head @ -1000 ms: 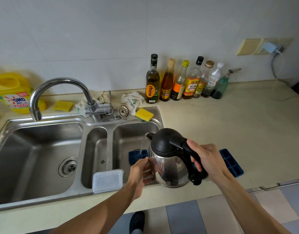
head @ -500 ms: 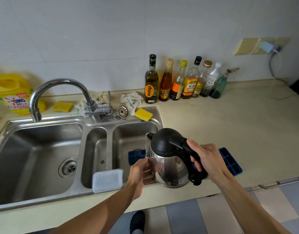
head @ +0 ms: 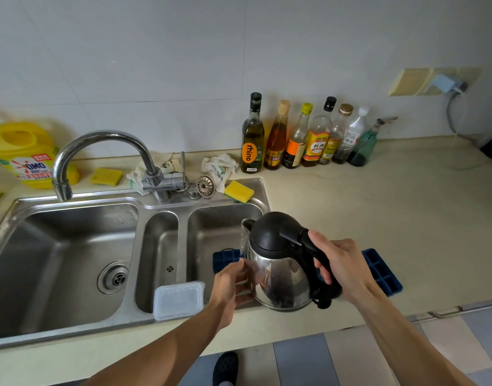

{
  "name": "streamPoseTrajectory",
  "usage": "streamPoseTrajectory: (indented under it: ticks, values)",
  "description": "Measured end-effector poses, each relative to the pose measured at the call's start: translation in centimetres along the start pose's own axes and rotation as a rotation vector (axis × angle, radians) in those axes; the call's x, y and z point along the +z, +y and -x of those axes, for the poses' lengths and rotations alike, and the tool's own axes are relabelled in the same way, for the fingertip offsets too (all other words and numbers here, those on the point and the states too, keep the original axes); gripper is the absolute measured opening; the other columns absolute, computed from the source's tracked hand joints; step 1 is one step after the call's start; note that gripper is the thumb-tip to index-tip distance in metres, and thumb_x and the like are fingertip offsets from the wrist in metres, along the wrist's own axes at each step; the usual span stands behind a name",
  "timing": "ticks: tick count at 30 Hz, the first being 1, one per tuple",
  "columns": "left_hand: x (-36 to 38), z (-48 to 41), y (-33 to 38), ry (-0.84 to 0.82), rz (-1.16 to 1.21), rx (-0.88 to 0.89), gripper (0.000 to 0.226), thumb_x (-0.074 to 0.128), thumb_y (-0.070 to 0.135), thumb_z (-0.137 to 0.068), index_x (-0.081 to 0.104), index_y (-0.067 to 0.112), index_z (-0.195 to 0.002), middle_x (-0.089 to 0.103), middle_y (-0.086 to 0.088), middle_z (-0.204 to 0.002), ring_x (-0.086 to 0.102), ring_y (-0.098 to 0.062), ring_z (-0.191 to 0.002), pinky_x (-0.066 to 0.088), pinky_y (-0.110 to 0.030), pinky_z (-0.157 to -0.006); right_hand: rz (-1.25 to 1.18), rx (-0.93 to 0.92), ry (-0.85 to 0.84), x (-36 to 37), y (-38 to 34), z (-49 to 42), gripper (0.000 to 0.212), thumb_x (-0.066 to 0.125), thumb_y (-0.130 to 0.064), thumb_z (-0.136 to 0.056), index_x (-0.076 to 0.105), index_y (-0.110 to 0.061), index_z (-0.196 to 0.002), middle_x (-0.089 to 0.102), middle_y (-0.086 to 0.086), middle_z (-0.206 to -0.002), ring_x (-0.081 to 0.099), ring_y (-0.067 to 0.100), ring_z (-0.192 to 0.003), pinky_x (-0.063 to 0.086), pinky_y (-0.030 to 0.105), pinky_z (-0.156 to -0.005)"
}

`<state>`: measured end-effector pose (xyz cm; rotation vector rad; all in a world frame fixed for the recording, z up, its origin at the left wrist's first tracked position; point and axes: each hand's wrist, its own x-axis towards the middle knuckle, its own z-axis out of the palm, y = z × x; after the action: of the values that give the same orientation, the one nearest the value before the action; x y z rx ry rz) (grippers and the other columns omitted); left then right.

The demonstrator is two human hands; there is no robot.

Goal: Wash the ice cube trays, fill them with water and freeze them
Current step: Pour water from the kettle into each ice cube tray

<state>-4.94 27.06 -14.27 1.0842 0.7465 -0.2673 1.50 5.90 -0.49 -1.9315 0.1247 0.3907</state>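
The counter (head: 378, 218) carries a steel sink (head: 72, 198) with three basins: one wide at the left, one narrow in the middle and one at the right. Over the right basin's front edge hangs a steel kettle (head: 278, 277), tilted with its spout to the left, and a thin thread of water falls from it.

The right hand (head: 342, 266) is wrapped fully round the kettle's black handle. That is the place to hold it, since a filled kettle is heavy and its polished body is slick.

There are two blue ice cube trays. The first tray (head: 225, 259) sits under the spout, inside the right basin, and is mostly hidden. The second tray (head: 382, 274) lies on the counter near its front edge, just right of the kettle.

The trays look light and somewhat flexible. Once filled they will probably slosh, so they are best carried level, held at both short ends.

The left hand (head: 228, 285) is at the first tray's near end, against the kettle's side, with its fingers curled. I cannot tell whether it pinches the tray or steadies the kettle.

One clear lidded box (head: 178, 300) rests on the sink's front rim. Along the back edge stand six bottles (head: 252, 140) and one spray bottle (head: 363, 147). Two yellow sponges (head: 238, 191) are plainly visible.
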Motion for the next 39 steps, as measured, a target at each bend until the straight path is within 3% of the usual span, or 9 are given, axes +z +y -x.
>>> streamPoseTrajectory:
  ticks: [7, 14, 17, 20, 23, 28, 31, 35, 39]
  values:
    - [-0.5, -0.4, 0.7, -0.020, -0.036, 0.034, 0.029, 0.052, 0.039, -0.102, 0.076, 0.022, -0.099, 0.077, -0.007, -0.101, 0.073, -0.031, -0.099, 0.061, -0.033, -0.066, -0.040, 0.015, -0.011, 0.4, 0.4, -0.5, 0.060, 0.064, -0.062, -0.087, 0.065, -0.017, -0.048, 0.055, 0.007, -0.047, 0.049, 0.017, -0.040, 0.044, 0.022, -0.044]
    - [-1.3, -2.3, 4.4, -0.105, -0.162, 0.132, 0.030, 0.054, 0.036, -0.102, 0.071, 0.012, -0.103, 0.073, -0.022, -0.107, 0.069, -0.036, -0.099, 0.061, -0.047, -0.077, -0.155, 0.016, 0.067, 1.4, 0.9, -1.7, 0.059, 0.064, -0.057, -0.090, 0.066, -0.015, -0.049, 0.054, 0.008, -0.047, 0.048, 0.018, -0.040, 0.044, 0.029, -0.045]
    - [-1.4, -3.6, 7.3, -0.062, -0.343, 0.246, 0.022, 0.058, 0.033, -0.101, 0.073, 0.017, -0.104, 0.076, -0.010, -0.104, 0.071, -0.028, -0.105, 0.061, -0.046, -0.085, -0.221, 0.015, 0.117, 1.8, 0.7, -2.8, 0.058, 0.063, -0.058, -0.091, 0.067, -0.016, -0.050, 0.055, 0.007, -0.048, 0.049, 0.018, -0.042, 0.046, 0.028, -0.046]
    - [-1.4, -4.7, 10.5, -0.033, -0.460, 0.420, 0.016, 0.062, 0.030, -0.099, 0.073, 0.021, -0.108, 0.076, 0.004, -0.101, 0.070, -0.018, -0.102, 0.062, -0.032, -0.078, -0.296, 0.005, 0.172, 2.0, 0.2, -4.4, 0.060, 0.064, -0.067, -0.082, 0.068, -0.015, -0.052, 0.056, 0.007, -0.050, 0.049, 0.020, -0.043, 0.048, 0.031, -0.050]
    - [-0.2, -5.6, 13.4, -0.077, -0.515, 0.489, 0.016, 0.063, 0.026, -0.099, 0.074, 0.023, -0.110, 0.076, 0.005, -0.104, 0.070, -0.017, -0.102, 0.060, -0.030, -0.076, -0.324, -0.020, 0.206, 1.8, -0.5, -6.8, 0.059, 0.061, -0.066, -0.083, 0.068, -0.017, -0.053, 0.056, 0.006, -0.049, 0.051, 0.021, -0.045, 0.049, 0.036, -0.056]
    - [3.5, -7.2, 15.7, -0.299, -0.597, 0.475, 0.026, 0.058, 0.026, -0.102, 0.067, 0.024, -0.126, 0.073, 0.002, -0.118, 0.067, -0.016, -0.111, 0.058, -0.040, -0.094, -0.269, -0.032, 0.282, 1.2, -0.7, -10.8, 0.063, 0.055, -0.073, -0.080, 0.067, -0.018, -0.052, 0.056, 0.007, -0.049, 0.052, 0.021, -0.046, 0.049, 0.039, -0.062]
    - [5.4, -8.8, 16.1, -0.338, -0.667, 0.451, 0.028, 0.057, 0.027, -0.102, 0.063, 0.030, -0.129, 0.070, 0.003, -0.122, 0.067, -0.019, -0.110, 0.055, -0.042, -0.096, -0.271, -0.001, 0.337, 0.8, -0.3, -12.5, 0.063, 0.054, -0.075, -0.078, 0.069, -0.019, -0.055, 0.057, 0.005, -0.050, 0.053, 0.019, -0.046, 0.050, 0.037, -0.062]
    - [7.5, -11.1, 15.9, -0.381, -0.698, 0.403, 0.040, 0.058, 0.024, -0.101, 0.056, 0.025, -0.141, 0.070, 0.006, -0.121, 0.064, -0.008, -0.108, 0.052, -0.032, -0.097, -0.281, 0.048, 0.408, 0.2, 0.5, -13.8, 0.058, 0.054, -0.075, -0.074, 0.069, -0.024, -0.052, 0.058, 0.000, -0.050, 0.053, 0.014, -0.044, 0.049, 0.034, -0.059]
    - [8.8, -12.9, 15.7, -0.358, -0.703, 0.423, 0.038, 0.061, 0.023, -0.100, 0.058, 0.025, -0.138, 0.069, 0.007, -0.124, 0.062, -0.009, -0.118, 0.050, -0.039, -0.106, -0.301, 0.044, 0.420, -0.6, 1.5, -14.9, 0.056, 0.055, -0.061, -0.090, 0.066, -0.022, -0.052, 0.058, 0.000, -0.051, 0.052, 0.013, -0.045, 0.049, 0.032, -0.060]
